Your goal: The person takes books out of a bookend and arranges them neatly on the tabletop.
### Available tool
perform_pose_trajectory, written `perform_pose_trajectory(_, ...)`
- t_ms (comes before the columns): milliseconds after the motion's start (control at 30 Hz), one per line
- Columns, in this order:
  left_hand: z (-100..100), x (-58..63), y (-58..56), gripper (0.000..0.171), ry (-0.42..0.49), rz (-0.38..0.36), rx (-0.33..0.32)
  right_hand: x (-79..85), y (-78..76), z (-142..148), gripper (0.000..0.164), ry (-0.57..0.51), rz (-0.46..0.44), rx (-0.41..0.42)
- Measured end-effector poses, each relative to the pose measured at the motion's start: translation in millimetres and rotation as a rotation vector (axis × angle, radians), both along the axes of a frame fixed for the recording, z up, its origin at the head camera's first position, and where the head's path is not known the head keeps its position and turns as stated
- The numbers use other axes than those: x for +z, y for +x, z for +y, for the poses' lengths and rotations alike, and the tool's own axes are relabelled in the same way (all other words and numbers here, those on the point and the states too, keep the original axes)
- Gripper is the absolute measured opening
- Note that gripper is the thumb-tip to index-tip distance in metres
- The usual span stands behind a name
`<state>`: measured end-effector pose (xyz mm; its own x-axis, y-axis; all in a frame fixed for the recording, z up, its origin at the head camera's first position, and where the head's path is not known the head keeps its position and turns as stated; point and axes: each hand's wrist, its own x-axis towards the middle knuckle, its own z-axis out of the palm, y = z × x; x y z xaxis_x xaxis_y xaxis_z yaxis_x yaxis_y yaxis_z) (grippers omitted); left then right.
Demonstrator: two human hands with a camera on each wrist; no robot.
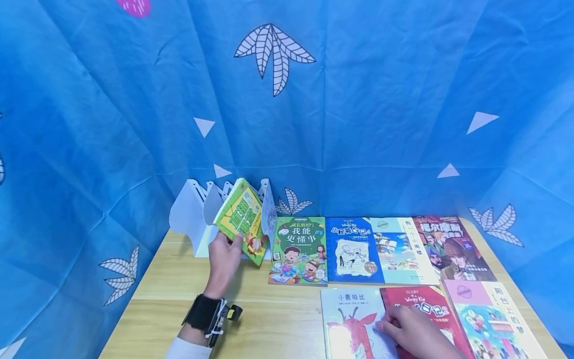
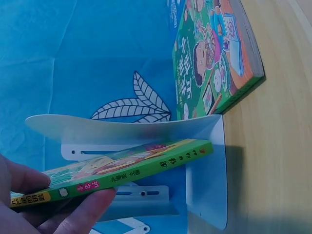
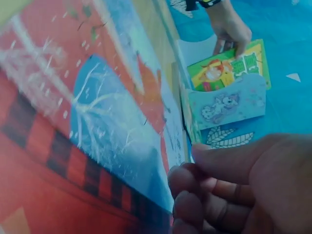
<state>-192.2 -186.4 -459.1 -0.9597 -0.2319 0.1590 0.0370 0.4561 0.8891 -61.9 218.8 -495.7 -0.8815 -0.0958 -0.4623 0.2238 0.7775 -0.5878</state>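
Observation:
In the head view my left hand [image 1: 226, 262] grips a green-and-yellow book [image 1: 244, 219] by its lower left edge. The book leans among the upright plates of a white book rack [image 1: 190, 214]. The left wrist view shows its green spine [image 2: 131, 173], with thumb and fingers on opposite sides and a plate [image 2: 122, 127] beside it. My right hand [image 1: 414, 331], fingers loosely curled, is over the border between a deer-cover book [image 1: 336, 311] and a red diary book [image 1: 403, 296]. Nothing shows between its fingers [image 3: 185, 183]; contact with the cover is unclear.
Right of the rack lie a green children's book [image 1: 298, 249], a blue diary book [image 1: 352, 249], a pale-covered book [image 1: 399, 249] and a detective book [image 1: 457, 249]. A pink-and-white book [image 1: 493, 319] is at the front right. Blue patterned cloth [image 1: 358, 124] hangs behind the wooden table [image 1: 264, 319].

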Motion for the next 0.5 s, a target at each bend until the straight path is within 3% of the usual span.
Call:
perform_pose_trajectory(233, -8.8, 6.7, 12.3, 0.039, -0.011, -0.016, -0.013, 5.6, -1.0, 4.4, 0.022, -0.116, 0.089, 0.082)
perform_pose_trajectory(500, -15.6, 23.6, 32.8, 0.042, -0.102, -0.018, -0.016, 11.4, -4.3, 1.9, 0.03, -0.203, 0.125, 0.077)
